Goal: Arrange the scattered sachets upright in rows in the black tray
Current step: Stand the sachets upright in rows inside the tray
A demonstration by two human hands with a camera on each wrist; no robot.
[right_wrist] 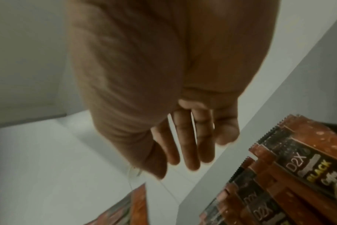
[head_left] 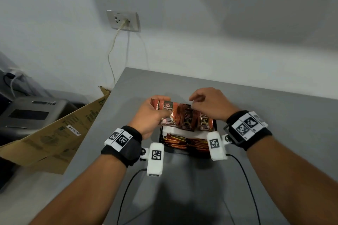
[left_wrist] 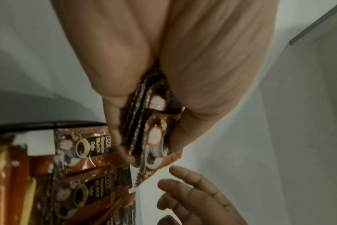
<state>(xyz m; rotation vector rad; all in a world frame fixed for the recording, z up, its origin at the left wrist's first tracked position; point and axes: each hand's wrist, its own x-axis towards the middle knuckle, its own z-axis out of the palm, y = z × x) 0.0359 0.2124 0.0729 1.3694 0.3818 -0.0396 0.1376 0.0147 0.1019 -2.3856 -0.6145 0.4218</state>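
Note:
My left hand [head_left: 161, 105] grips a bundle of several brown D2X coffee sachets [head_left: 167, 110] between thumb and fingers, just above the back left corner of the black tray [head_left: 161, 134]. The left wrist view shows the bundle [left_wrist: 150, 134] edge-on in that pinch. My right hand [head_left: 194, 101] hovers over the tray's back row with relaxed fingers [right_wrist: 187, 144] and holds nothing. Upright black-coffee sachets [head_left: 187, 120] stand in the back row, also seen in the right wrist view [right_wrist: 298, 166]. Orange sachets [head_left: 182, 141] fill the front row.
The tray sits on a grey table [head_left: 274, 133] against a white wall. A flattened cardboard box [head_left: 54, 133] leans off the table's left edge, beside a grey machine [head_left: 33, 111]. A wall socket [head_left: 122, 21] with a cable is behind. Wrist-camera cables [head_left: 128, 188] trail toward me.

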